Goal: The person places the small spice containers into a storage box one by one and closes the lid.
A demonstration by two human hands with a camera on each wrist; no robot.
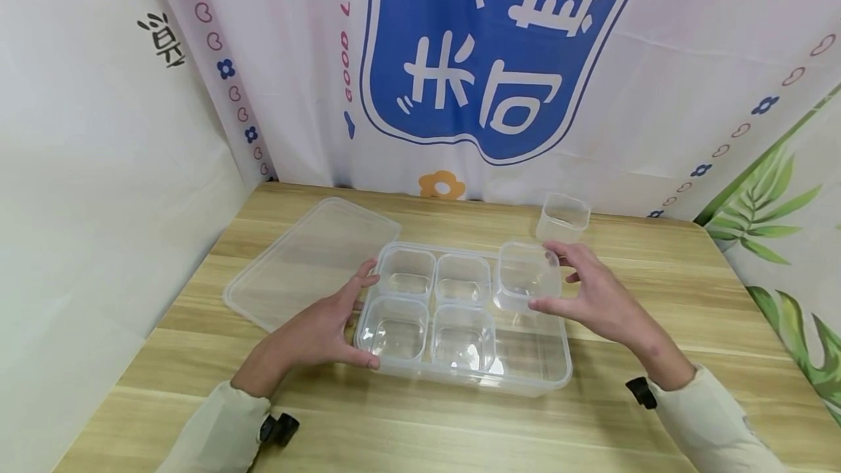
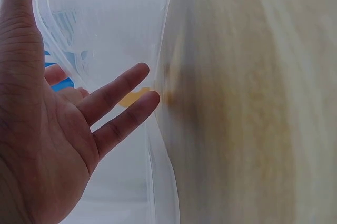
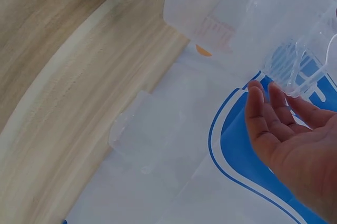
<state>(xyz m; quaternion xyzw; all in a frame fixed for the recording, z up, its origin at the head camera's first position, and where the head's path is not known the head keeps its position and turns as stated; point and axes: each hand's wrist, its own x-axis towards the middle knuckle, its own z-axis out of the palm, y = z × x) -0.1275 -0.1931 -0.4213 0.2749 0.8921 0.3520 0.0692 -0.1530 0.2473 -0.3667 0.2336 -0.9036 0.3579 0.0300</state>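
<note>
A large clear plastic storage box (image 1: 535, 356) sits on the wooden table with several small square clear cups (image 1: 397, 327) in its left and middle parts. My right hand (image 1: 601, 305) pinches another small clear cup (image 1: 519, 279) by its right side, thumb in front and fingers behind, over the back right of the box. This cup stands higher than the others, and the front right part below it is bare. My left hand (image 1: 318, 331) spans the box's left end, thumb at the front left corner. In the left wrist view, two fingers (image 2: 124, 116) stretch out straight beside the box wall.
A flat translucent lid (image 1: 309, 261) lies on the table at the back left, partly behind the box. One more small clear cup (image 1: 563, 217) stands near the table's back edge at right. Printed cloth (image 1: 302, 93) hangs behind the table.
</note>
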